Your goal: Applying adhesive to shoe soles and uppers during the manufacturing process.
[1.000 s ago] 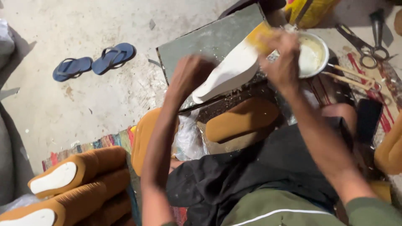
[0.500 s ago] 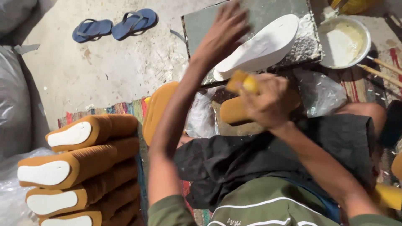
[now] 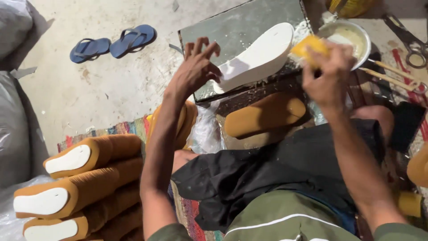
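The step in hand looks like coating a shoe sole with paste. The white sole (image 3: pixel 261 56) lies flat-side up on the grey slab (image 3: pixel 232 31) in front of the person, tilted from lower left to upper right. The right hand (image 3: pixel 327 76) is closed in a tight grip on a yellow sponge (image 3: pixel 312 44), held just off the sole's upper end and right beside the metal bowl (image 3: pixel 352 35) of pale paste. The left hand (image 3: pixel 194 71) is raised at the sole's lower end, fingers spread apart and holding nothing — whether it touches the sole I cannot tell.

By my reading, the next move calls for a steadying hold on the lower end and an even wipe along the white face.

Both forearms reach forward over the dark cloth (image 3: pixel 276 178) on the lap; the left wrist is bent back, the right wrist bent down. 1 tan sole (image 3: pixel 265 116) lies below the slab.
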